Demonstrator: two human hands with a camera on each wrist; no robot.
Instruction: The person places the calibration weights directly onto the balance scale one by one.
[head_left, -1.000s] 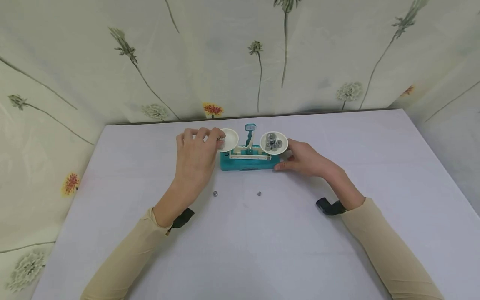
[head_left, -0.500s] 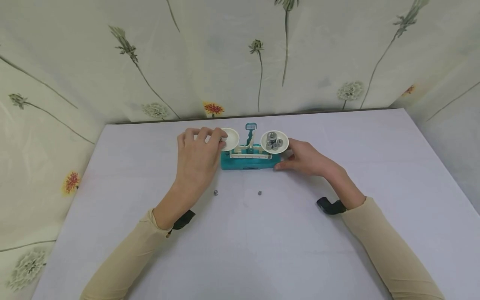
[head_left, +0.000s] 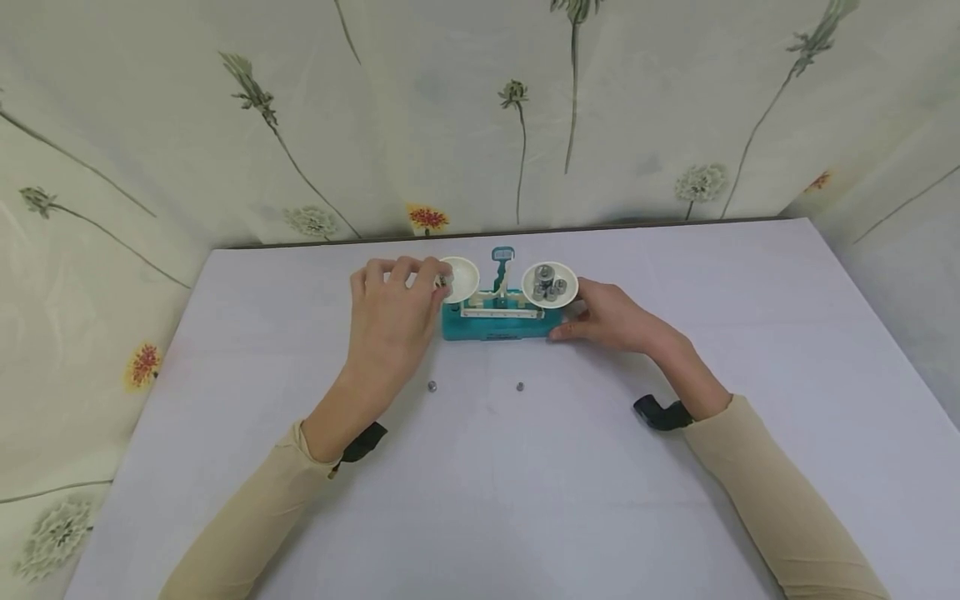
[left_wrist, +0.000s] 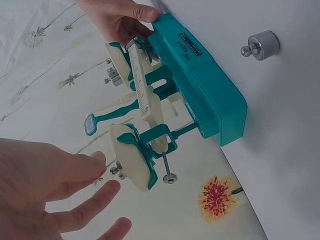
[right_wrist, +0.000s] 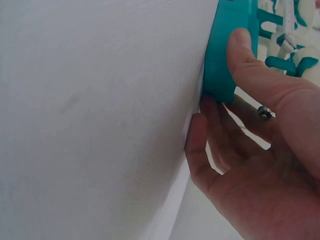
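A small teal balance scale [head_left: 501, 325] with two white pans stands near the table's back edge. My left hand [head_left: 393, 312] is at the left pan [head_left: 463, 279], its thumb and fingers spread apart in the left wrist view. Small metal weights [left_wrist: 118, 171] sit on that pan just beyond the fingertips, with a gap between. My right hand [head_left: 611, 317] grips the right end of the teal base [right_wrist: 222, 55], thumb on its front and fingers behind. Several metal weights [head_left: 545, 283], one larger, stand in the right pan [head_left: 570, 293].
Two loose weights, one on the left [head_left: 432, 386] and one on the right [head_left: 520, 387], stand on the white tabletop [head_left: 480, 483] in front of the scale. A flower-patterned cloth [head_left: 420, 108] hangs behind the table's back edge.
My left hand has drawn back very slightly leftward from the left pan over the last half second. My right hand and the scale look the same.
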